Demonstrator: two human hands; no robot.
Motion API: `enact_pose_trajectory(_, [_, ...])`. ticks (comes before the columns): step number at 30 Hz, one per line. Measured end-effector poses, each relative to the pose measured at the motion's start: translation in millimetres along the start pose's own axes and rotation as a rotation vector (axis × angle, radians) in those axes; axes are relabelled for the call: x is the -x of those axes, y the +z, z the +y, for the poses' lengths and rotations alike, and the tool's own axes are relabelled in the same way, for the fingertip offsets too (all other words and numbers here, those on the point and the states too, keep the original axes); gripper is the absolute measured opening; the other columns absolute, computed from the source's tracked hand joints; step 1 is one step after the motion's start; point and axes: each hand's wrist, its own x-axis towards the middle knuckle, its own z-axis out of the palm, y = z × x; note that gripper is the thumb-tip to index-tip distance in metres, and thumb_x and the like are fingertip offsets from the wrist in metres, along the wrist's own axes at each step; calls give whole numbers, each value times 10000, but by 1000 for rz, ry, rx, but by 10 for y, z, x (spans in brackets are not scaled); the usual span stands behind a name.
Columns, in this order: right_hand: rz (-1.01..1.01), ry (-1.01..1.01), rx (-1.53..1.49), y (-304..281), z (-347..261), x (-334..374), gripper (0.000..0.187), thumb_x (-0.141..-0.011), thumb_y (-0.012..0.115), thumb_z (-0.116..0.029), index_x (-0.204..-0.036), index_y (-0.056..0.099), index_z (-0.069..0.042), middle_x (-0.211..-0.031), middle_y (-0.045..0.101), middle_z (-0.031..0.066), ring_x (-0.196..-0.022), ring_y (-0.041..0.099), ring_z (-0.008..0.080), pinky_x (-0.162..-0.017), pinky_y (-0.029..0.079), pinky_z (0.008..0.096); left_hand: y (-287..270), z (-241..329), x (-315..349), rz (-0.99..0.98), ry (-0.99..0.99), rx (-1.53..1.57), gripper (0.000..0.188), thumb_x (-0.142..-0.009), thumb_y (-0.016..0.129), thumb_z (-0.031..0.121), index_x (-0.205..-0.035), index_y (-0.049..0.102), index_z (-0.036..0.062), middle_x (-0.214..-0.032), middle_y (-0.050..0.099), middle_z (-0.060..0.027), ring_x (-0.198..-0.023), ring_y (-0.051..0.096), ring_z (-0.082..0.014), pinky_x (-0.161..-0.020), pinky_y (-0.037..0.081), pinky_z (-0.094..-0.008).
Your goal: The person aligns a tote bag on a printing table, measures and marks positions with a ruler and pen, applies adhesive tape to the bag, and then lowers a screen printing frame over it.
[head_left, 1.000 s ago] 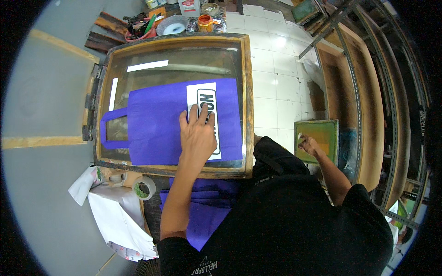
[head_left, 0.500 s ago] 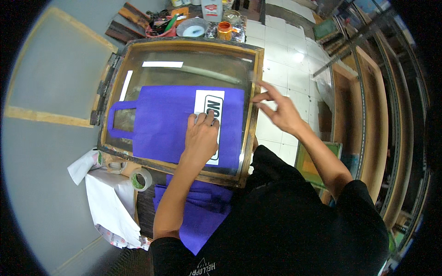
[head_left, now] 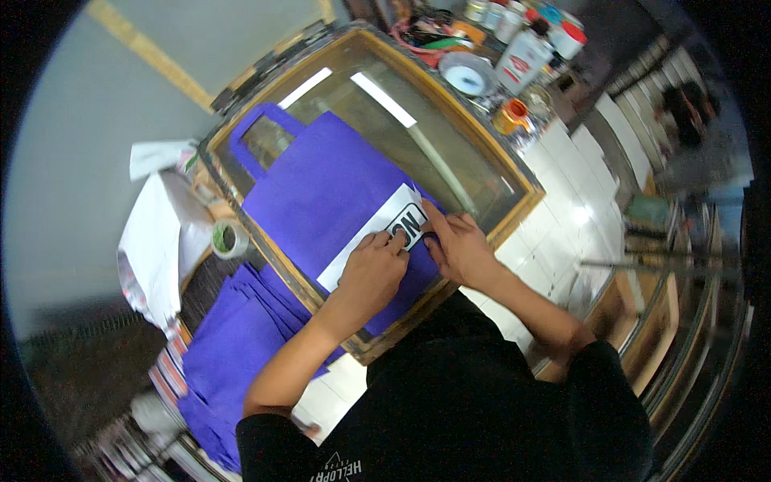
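The view comes from the left one of two wide fisheye cameras worn on the person's head, facing steeply down past the black shirt (head_left: 482,402) at the hands (head_left: 369,273), near mid-picture and fairly close. The wood-framed glass panel (head_left: 474,170) lies aslant. Farther off, wall (head_left: 72,177), tiled floor (head_left: 530,251) and shelves (head_left: 654,321) reach toward the dark rim.

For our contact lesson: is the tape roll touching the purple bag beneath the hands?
Apart: the head view shows the wooden frame lying between the tape roll and the purple bag.
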Motion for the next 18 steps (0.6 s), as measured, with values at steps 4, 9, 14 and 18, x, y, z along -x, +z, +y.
enact_pose_trajectory(4, [-100,-12,-82,-51,84,-51,681,-931,626,-96,-1529,322,18,-1143,742,130,-1103,671,343,-1017,455,483,10,250,-67,56,-202,-12,278,-763,658,82,-1030,714,26,-1175,645,-93,-1034,631,-271,-936,541,-378])
enact_pose_trajectory(9, [-131,77,-426,-250,294,-181,493,-972,649,-148,-1415,478,-14,-1066,748,150,-959,712,303,-899,523,440,28,481,-176,74,-334,-119,460,-782,674,130,-1232,696,39,-1144,644,-70,-1017,637,-249,-928,547,-359])
enact_pose_trajectory(14, [-296,224,-935,-585,880,-679,226,-1018,671,-204,-1141,654,-15,-858,707,60,-798,679,130,-696,545,292,37,621,-179,70,-385,-187,433,-819,639,154,-1234,702,53,-1237,644,-64,-1097,628,-263,-978,537,-354])
enact_pose_trajectory(18, [-725,95,-847,-729,1103,-1113,176,-1027,658,-220,-1043,661,-45,-778,645,11,-715,619,95,-656,513,267,60,633,-183,49,-379,-218,430,-849,607,161,-1255,701,55,-1258,638,-57,-1099,627,-272,-973,543,-346])
